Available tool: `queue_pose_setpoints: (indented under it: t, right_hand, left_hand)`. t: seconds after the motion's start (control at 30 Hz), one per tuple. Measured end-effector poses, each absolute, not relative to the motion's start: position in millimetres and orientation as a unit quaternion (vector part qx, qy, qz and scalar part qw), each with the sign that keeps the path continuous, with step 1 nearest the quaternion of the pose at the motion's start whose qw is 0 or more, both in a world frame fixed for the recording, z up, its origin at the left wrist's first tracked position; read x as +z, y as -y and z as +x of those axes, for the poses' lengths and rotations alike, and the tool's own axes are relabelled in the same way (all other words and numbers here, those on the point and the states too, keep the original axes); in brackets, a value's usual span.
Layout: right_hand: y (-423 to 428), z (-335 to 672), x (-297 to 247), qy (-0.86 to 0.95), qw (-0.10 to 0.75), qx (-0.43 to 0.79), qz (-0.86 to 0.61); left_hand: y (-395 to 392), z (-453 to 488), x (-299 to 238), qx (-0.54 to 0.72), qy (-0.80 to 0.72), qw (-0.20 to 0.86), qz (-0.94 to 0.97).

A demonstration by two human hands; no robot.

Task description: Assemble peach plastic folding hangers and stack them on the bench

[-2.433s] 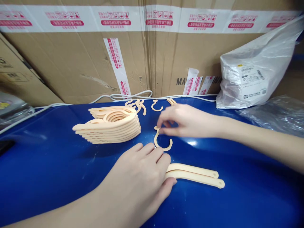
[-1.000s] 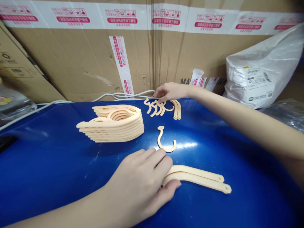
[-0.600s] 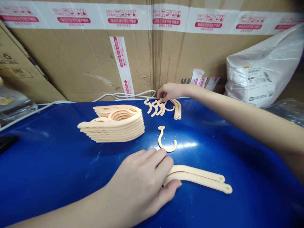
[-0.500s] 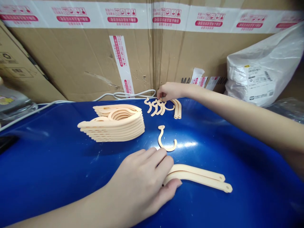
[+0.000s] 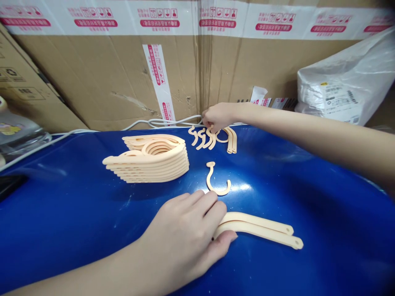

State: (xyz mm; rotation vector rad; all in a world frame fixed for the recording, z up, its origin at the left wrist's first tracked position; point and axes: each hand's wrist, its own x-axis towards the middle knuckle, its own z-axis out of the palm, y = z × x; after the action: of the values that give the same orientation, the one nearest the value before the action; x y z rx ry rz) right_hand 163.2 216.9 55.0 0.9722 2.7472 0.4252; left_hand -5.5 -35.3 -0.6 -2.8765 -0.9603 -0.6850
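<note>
Now your left hand [image 5: 185, 238] lies flat, pinning two arms [image 5: 262, 230]; your right hand [image 5: 216, 117] pinches (seemingly) a hook [image 5: 207, 137] from the far pile; next it needs lifting free.

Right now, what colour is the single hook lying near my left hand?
The hook is pale peach, clearest in the head view.

1. The right hand [image 5: 217, 116], which 2.4 seconds ago pinched the single peach plastic hook [image 5: 217, 179] at mid-surface, now reaches to the far edge, fingers on the cluster of small peach hooks [image 5: 203, 138] by the white cable [image 5: 166, 122].
2. That single hook now lies released on the glossy blue surface [image 5: 77, 213].
3. The cluster sits bunched tighter than before.
</note>
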Motion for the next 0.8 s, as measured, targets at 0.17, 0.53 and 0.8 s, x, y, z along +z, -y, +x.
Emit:
queue_pose_setpoints:
  t: [0.17,0.53,0.8]
  right_hand:
    - [-208,176,78,-0.937,0.048,0.163,0.306]
    - [-126,249,115,-0.904,-0.082,-0.107,0.406]
    - [-83,292,55,-0.785,-0.089,-0.383,0.479]
  left_hand:
    - [34,-5,-3,-0.224,0.306,0.021,-0.925]
    - [37,-5,-1,-0.221,0.306,0.004,-0.926]
    - [35,-2,-10,-0.246,0.302,-0.005,-0.921]
